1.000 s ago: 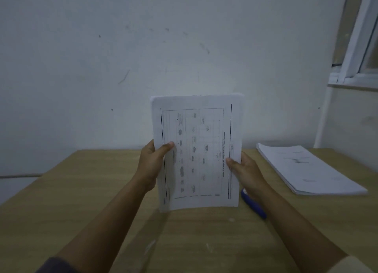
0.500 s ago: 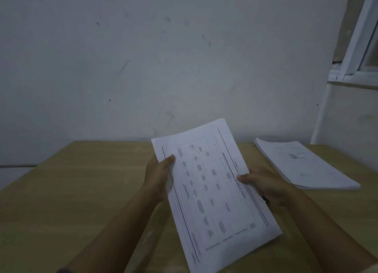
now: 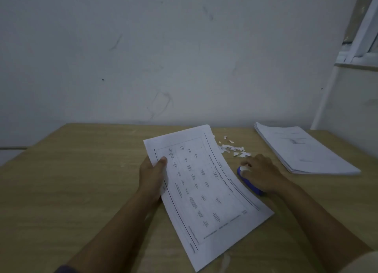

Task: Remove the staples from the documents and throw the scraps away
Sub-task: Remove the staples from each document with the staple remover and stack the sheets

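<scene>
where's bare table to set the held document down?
Free: left half of the table, bordered by the left hand and the left edge. Crowded right of the document: paper scraps, blue staple remover under the right hand, paper stack.

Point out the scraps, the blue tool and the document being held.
scraps [image 3: 233, 149]: head view, middle of the loose pile.
blue tool [image 3: 250, 185]: head view, its uncovered blue body.
document [image 3: 200, 182]: head view, middle of the top page.

Cannot read the tiny print on the document [image 3: 204, 191]. Hides fingers of the left hand [image 3: 151, 179] behind it. Buries most of the blue tool [image 3: 249, 183] under the right hand [image 3: 263, 174]; cannot tell the grip.
</scene>
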